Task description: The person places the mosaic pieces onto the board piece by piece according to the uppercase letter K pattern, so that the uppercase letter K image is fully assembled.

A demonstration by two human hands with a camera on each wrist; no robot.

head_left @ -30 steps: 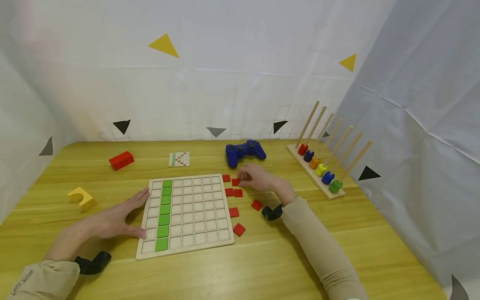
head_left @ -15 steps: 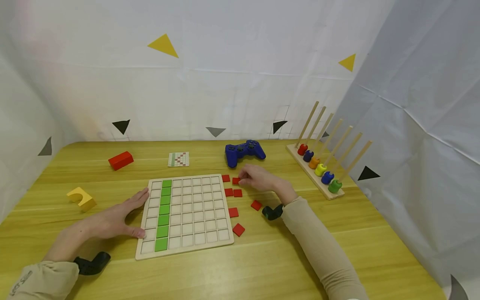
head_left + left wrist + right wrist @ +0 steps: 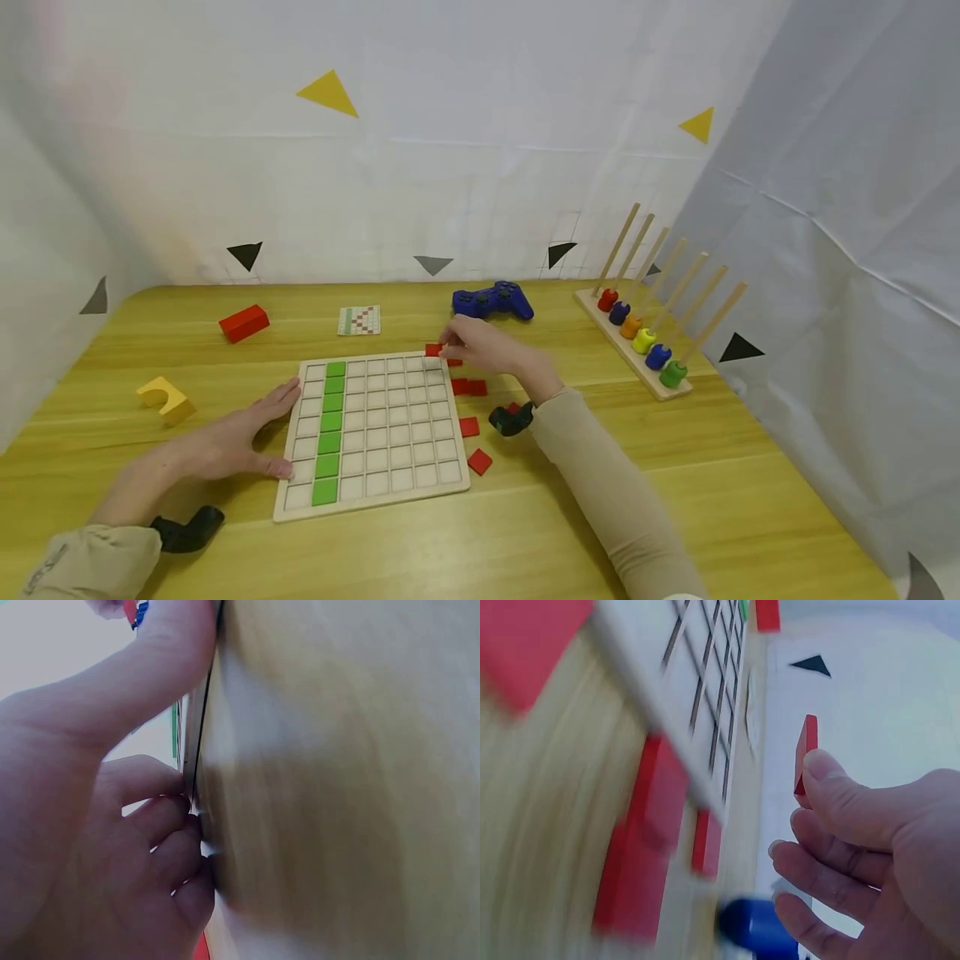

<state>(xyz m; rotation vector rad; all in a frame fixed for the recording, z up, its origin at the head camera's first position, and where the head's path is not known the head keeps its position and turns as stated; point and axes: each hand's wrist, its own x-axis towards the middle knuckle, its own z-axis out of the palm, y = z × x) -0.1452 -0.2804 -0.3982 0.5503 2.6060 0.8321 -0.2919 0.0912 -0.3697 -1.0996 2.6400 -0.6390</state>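
A pale wooden grid board (image 3: 397,417) lies on the table, with a column of green tiles (image 3: 328,421) set near its left side. My left hand (image 3: 232,433) rests against the board's left edge, fingers extended and thumb over the rim. Between thumb and fingertip, my right hand (image 3: 487,346) pinches a red tile (image 3: 808,750). In the head view that tile is over the board's far right corner. Several loose red tiles (image 3: 468,427) lie beside the board's right edge, one partly hidden behind the right wrist's black camera.
Behind the board are a small pattern card (image 3: 359,320) and a blue game controller (image 3: 492,300). To the left sit a red block (image 3: 243,323) and a yellow arch block (image 3: 167,400). A peg stand (image 3: 671,390) with coloured beads stands at the right.
My right hand has picked up a red tile from beside the board and carried it left to the board's far right corner. My left hand stays in place.
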